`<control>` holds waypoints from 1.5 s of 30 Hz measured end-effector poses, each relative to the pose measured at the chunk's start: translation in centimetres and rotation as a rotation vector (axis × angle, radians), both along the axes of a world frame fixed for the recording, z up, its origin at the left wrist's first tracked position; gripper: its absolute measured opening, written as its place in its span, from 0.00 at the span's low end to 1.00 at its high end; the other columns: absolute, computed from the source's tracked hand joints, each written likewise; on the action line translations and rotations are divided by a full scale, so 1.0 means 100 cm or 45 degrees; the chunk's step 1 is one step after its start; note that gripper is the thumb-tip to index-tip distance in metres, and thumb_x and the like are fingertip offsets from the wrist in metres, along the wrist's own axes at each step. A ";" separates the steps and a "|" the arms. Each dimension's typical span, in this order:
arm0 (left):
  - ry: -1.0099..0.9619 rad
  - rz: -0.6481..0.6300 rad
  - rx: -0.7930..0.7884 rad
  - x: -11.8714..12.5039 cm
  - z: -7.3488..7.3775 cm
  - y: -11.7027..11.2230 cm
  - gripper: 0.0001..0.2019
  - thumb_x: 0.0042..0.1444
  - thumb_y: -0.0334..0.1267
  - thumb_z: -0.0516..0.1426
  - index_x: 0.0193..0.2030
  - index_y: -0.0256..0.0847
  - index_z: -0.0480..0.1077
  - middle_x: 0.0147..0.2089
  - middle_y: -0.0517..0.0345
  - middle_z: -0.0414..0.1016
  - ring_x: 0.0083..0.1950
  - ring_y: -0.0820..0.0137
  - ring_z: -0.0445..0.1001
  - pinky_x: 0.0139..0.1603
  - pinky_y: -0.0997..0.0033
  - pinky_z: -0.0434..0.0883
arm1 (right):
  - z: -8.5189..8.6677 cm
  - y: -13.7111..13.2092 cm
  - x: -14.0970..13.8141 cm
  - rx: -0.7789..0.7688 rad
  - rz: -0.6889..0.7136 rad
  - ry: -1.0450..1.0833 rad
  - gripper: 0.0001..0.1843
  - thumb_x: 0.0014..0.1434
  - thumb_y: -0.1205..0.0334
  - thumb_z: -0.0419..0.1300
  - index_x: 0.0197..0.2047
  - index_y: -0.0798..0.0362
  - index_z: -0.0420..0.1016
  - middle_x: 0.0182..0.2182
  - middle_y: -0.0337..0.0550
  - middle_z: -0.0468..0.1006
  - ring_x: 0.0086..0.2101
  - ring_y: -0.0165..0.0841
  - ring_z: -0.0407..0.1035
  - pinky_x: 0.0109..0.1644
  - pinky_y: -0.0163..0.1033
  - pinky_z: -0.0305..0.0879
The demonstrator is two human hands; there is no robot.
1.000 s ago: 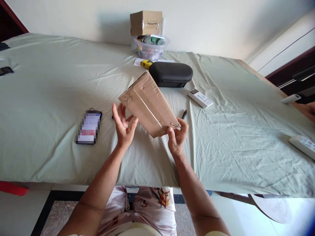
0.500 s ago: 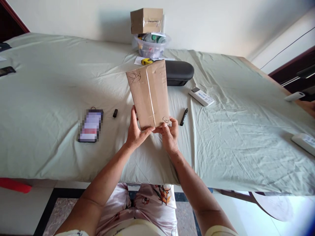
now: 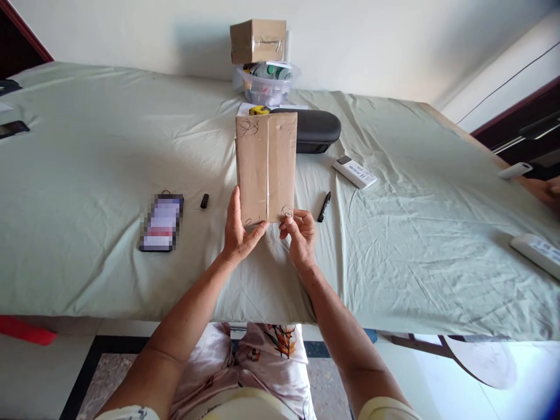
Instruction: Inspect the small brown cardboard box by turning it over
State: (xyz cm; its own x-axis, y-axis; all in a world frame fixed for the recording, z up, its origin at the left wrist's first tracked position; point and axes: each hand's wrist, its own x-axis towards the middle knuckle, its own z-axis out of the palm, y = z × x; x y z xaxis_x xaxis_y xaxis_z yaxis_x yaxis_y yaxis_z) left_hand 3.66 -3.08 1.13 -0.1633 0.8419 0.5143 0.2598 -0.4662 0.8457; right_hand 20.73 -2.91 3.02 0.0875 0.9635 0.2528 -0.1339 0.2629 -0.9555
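Observation:
A brown cardboard box point(image 3: 254, 166) is held up above the cloth, its broad taped face toward me, with dark pen scribbles near its corners. My left hand point(image 3: 238, 233) grips its lower left side, the thumb along the bottom edge and the other fingers partly behind. At the lower right corner, my right hand point(image 3: 301, 233) pinches the edge between thumb and curled fingers, by a scribbled circle. A black marker point(image 3: 324, 207) lies just right of that hand. To the left of the box rests a small black cap point(image 3: 205, 201).
A phone point(image 3: 161, 224) lies at the left on the green cloth point(image 3: 87, 163). Behind the box are a black case point(image 3: 319, 128), a yellow tape measure point(image 3: 259, 109) and a plastic basin point(image 3: 266, 93) topped by another carton point(image 3: 258, 41). A white device point(image 3: 355, 172) lies at right.
The box has turned from a leftward lean to nearly upright. My right fingers have shifted at its lower right corner, while my left hand keeps its grip.

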 end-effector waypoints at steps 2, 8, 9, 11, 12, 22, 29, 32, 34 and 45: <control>-0.009 -0.004 0.025 -0.001 0.001 0.000 0.52 0.62 0.54 0.68 0.84 0.51 0.42 0.86 0.41 0.47 0.86 0.50 0.51 0.84 0.47 0.57 | 0.000 0.000 0.001 0.019 -0.005 -0.039 0.27 0.58 0.32 0.70 0.41 0.47 0.72 0.23 0.30 0.74 0.23 0.26 0.63 0.28 0.35 0.62; -0.074 -0.018 0.057 -0.004 0.002 0.003 0.48 0.60 0.53 0.68 0.81 0.50 0.49 0.82 0.40 0.56 0.82 0.49 0.61 0.80 0.45 0.64 | -0.001 0.000 0.002 0.048 0.049 -0.093 0.26 0.60 0.36 0.71 0.37 0.47 0.67 0.23 0.28 0.67 0.23 0.24 0.59 0.28 0.33 0.57; -0.097 -0.019 0.061 -0.004 0.001 0.004 0.48 0.60 0.53 0.68 0.80 0.50 0.49 0.81 0.39 0.58 0.80 0.49 0.63 0.79 0.45 0.66 | -0.001 0.000 0.002 0.050 0.075 -0.096 0.25 0.61 0.36 0.70 0.38 0.47 0.67 0.23 0.28 0.67 0.23 0.24 0.59 0.28 0.33 0.57; -0.133 -0.038 0.076 -0.004 0.000 0.005 0.46 0.59 0.54 0.69 0.78 0.50 0.50 0.81 0.39 0.59 0.79 0.49 0.66 0.77 0.44 0.68 | -0.002 0.000 0.001 0.046 0.116 -0.095 0.26 0.61 0.36 0.70 0.39 0.46 0.66 0.23 0.27 0.67 0.22 0.24 0.59 0.27 0.33 0.58; -0.144 -0.057 0.081 -0.005 -0.001 0.006 0.46 0.60 0.54 0.69 0.77 0.51 0.51 0.81 0.39 0.59 0.79 0.49 0.65 0.77 0.43 0.68 | -0.002 0.001 0.001 0.041 0.128 -0.088 0.26 0.60 0.36 0.71 0.40 0.46 0.65 0.24 0.27 0.68 0.21 0.24 0.60 0.26 0.33 0.58; -0.203 -0.098 0.094 -0.002 0.005 0.004 0.40 0.63 0.58 0.65 0.76 0.51 0.55 0.82 0.41 0.58 0.81 0.50 0.61 0.80 0.46 0.64 | -0.002 0.001 0.004 0.001 0.247 -0.001 0.27 0.60 0.37 0.71 0.42 0.45 0.63 0.23 0.27 0.72 0.21 0.25 0.65 0.25 0.32 0.63; -0.194 0.069 0.214 -0.004 0.007 0.005 0.34 0.64 0.61 0.62 0.68 0.46 0.61 0.71 0.41 0.68 0.72 0.53 0.71 0.73 0.49 0.70 | -0.002 -0.005 0.001 -0.063 0.424 0.037 0.27 0.60 0.38 0.72 0.38 0.46 0.63 0.24 0.30 0.76 0.22 0.27 0.70 0.27 0.34 0.69; -0.132 0.110 0.212 -0.006 0.006 0.005 0.34 0.64 0.62 0.62 0.69 0.46 0.62 0.68 0.42 0.70 0.70 0.53 0.72 0.73 0.49 0.70 | -0.004 -0.004 0.001 -0.068 0.411 0.049 0.27 0.58 0.37 0.73 0.37 0.45 0.63 0.22 0.29 0.74 0.22 0.27 0.69 0.27 0.34 0.68; -0.116 0.113 0.196 -0.007 0.006 0.004 0.35 0.64 0.62 0.61 0.70 0.45 0.63 0.69 0.41 0.70 0.71 0.52 0.72 0.74 0.49 0.69 | -0.004 -0.003 0.001 -0.069 0.421 0.055 0.28 0.57 0.37 0.73 0.37 0.45 0.63 0.22 0.28 0.73 0.22 0.27 0.67 0.27 0.34 0.68; -0.258 0.178 0.299 -0.010 0.013 0.005 0.24 0.72 0.59 0.55 0.64 0.46 0.64 0.65 0.41 0.78 0.67 0.58 0.79 0.71 0.52 0.73 | -0.003 -0.009 -0.002 -0.119 0.555 -0.083 0.28 0.58 0.31 0.70 0.34 0.49 0.73 0.26 0.38 0.80 0.25 0.30 0.72 0.30 0.39 0.69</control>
State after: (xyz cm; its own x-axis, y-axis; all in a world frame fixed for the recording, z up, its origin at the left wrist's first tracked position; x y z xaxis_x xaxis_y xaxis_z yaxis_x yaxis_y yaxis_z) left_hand 2.66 -2.61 2.40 -0.3873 0.6667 0.6368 0.1723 -0.6262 0.7604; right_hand 20.52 -3.82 2.73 -0.3447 0.9259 0.1547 -0.1517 0.1077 -0.9825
